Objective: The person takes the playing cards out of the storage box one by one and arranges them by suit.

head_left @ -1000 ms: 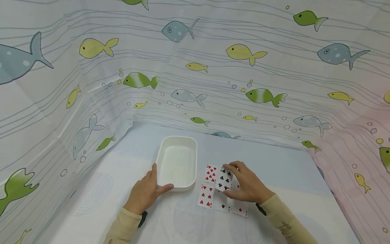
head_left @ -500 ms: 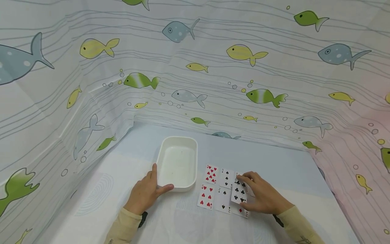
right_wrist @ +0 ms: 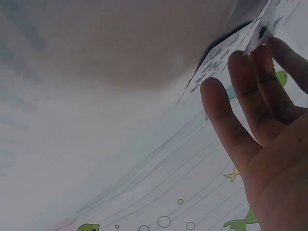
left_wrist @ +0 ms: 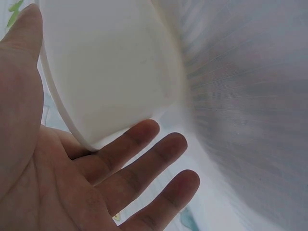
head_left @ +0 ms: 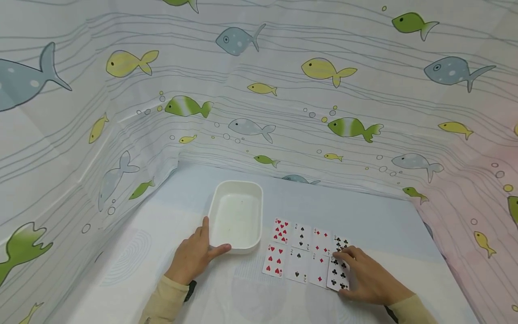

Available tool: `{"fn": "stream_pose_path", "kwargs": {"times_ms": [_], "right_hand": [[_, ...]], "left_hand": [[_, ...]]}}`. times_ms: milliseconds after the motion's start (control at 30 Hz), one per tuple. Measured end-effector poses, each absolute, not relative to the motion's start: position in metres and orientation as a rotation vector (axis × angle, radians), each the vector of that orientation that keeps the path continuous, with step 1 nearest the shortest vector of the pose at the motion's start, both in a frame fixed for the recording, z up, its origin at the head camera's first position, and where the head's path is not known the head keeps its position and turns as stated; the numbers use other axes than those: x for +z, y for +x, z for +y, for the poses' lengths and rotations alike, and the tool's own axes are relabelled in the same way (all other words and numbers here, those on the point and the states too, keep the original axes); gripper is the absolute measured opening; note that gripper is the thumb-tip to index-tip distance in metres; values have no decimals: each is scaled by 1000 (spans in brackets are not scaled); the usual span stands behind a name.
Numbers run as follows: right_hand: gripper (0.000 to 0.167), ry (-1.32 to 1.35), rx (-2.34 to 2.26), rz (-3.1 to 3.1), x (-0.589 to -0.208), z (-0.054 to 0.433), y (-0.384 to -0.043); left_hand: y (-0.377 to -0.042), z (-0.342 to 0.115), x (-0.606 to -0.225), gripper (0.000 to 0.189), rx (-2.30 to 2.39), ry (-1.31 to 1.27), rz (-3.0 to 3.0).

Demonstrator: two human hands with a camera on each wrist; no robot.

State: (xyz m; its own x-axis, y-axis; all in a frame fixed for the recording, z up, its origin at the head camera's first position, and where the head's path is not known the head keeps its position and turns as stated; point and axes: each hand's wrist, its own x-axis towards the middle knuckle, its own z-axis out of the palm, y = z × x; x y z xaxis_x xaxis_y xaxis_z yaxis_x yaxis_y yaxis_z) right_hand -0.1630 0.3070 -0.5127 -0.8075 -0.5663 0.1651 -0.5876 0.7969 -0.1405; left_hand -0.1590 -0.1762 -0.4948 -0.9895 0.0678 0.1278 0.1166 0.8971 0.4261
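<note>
In the head view my right hand point(head_left: 370, 279) pinches a six of clubs playing card point(head_left: 337, 274) by its edges, at the right end of the near row of cards. The right wrist view shows this hand point(right_wrist: 269, 115) with its fingertips against a card point(right_wrist: 260, 36). A nine of clubs point(head_left: 341, 242) lies just beyond the fingers, partly covered. Beside the held card lies a two of diamonds point(head_left: 319, 271). My left hand point(head_left: 192, 256) rests at the near left corner of a white plastic tub point(head_left: 236, 220), straight fingers and thumb touching its side and rim.
More face-up cards lie in two rows: eight of hearts point(head_left: 281, 231), three of spades point(head_left: 301, 237), four of diamonds point(head_left: 320, 241), six of hearts point(head_left: 274, 261) and two of spades point(head_left: 297, 266). A fish-printed sheet point(head_left: 283, 108) rises around the table point(head_left: 182, 184).
My right hand has carried the six of clubs rightward and nearer, from over the three of spades past the four of diamonds to the near row's right end. The left hand has stayed put.
</note>
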Motion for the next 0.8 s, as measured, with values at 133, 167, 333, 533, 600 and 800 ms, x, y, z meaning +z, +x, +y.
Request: {"fn": "stream_pose_path", "kwargs": {"times_ms": [133,167,333,533,600,800], "right_hand": [[82,950,258,-2856,-514,312,-159],[82,961,258,-2849,-515,313,-158],[80,978,224,-2866,-515,315,-155],[81,980,207,-2863,-517,314,-154],[82,988,218,-2848,-517,313,-156],[77,834,314,-2874,-510,309,-167]], "left_hand": [[-158,-177,-493,114,-667,-143,-2952],[-158,-177,-493,114,-666,-145,-2952],[-159,-176,-495,114,-673,-155,-2948],[-159,-176,-495,114,-668,-144,-2948],[-159,-176,-496,114,-667,-143,-2949],[-158,-182,-496,114,-764,-128,-2987]]}}
